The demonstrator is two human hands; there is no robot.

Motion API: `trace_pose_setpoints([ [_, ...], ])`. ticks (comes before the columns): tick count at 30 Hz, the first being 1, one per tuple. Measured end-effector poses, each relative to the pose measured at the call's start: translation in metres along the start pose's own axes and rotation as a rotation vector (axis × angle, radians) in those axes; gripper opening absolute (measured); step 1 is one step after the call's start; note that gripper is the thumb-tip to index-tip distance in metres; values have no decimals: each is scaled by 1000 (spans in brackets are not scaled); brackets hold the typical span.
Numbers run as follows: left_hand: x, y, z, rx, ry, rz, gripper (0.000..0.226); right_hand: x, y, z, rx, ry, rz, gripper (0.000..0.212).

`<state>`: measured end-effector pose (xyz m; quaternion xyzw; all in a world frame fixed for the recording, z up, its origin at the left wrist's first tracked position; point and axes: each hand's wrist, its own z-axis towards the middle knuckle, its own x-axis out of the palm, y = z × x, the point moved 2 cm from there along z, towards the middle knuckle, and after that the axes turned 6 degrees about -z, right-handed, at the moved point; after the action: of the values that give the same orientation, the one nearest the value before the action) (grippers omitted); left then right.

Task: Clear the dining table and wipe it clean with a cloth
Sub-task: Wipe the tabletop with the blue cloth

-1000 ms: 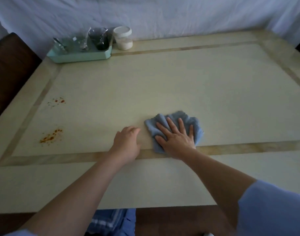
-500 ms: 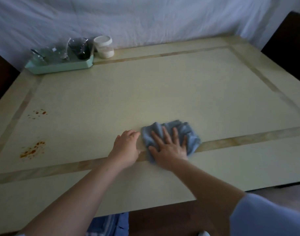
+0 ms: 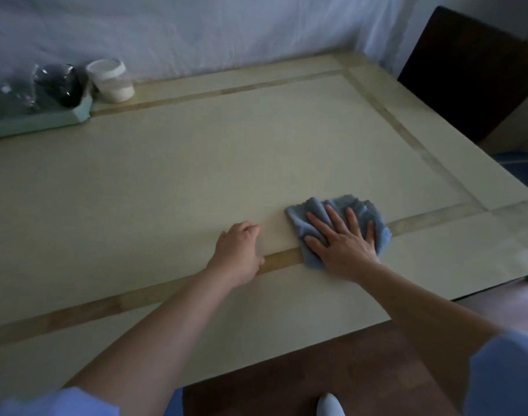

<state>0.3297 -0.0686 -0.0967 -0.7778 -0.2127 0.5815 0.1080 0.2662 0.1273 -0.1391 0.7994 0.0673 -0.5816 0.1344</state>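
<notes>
No text, label or number can be read here — neither on the white jar (image 3: 111,81) nor on the cloth (image 3: 365,206).

Table (image 3: 196,163): smooth, matt cream top with tan inlaid bands.
Cloth (image 3: 364,208): soft blue fabric, napped, crumpled.
Tray (image 3: 46,121): pale green, matt, looks plastic.
Glass (image 3: 58,84): clear, glossy, blurred.
Jar (image 3: 111,81): white, smooth, plastic-looking.
Sheet (image 3: 196,28): white fabric, creased, matt.
Chair (image 3: 466,70): dark wood, dull.
Floor (image 3: 301,370): brown wood, slight sheen.
</notes>
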Motion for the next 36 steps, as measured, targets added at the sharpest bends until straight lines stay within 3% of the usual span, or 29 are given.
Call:
trace_pose_setpoints([
  [4,3,-18,6,33,-3,-11,64,-12,-60,-1,168,45,16,58],
  [9,-9,5,-7,25,-31,-31,61,-9,-37,-9,283,84,3,61],
  [14,-32,61,-43,-39,-63,-42,61,7,59,-25,81,99,-41,61],
  [23,-79,192,-133,-219,-139,23,61,59,312,-66,-379,147,-85,59],
  [26,-86,222,-155,-285,-156,21,58,71,357,-85,-474,158,-126,59],
  [31,-81,222,-159,-278,-136,3,57,71,326,-83,-487,119,-120,55],
  [36,-78,193,-154,-217,-133,-27,54,52,247,-68,-287,80,-70,54],
])
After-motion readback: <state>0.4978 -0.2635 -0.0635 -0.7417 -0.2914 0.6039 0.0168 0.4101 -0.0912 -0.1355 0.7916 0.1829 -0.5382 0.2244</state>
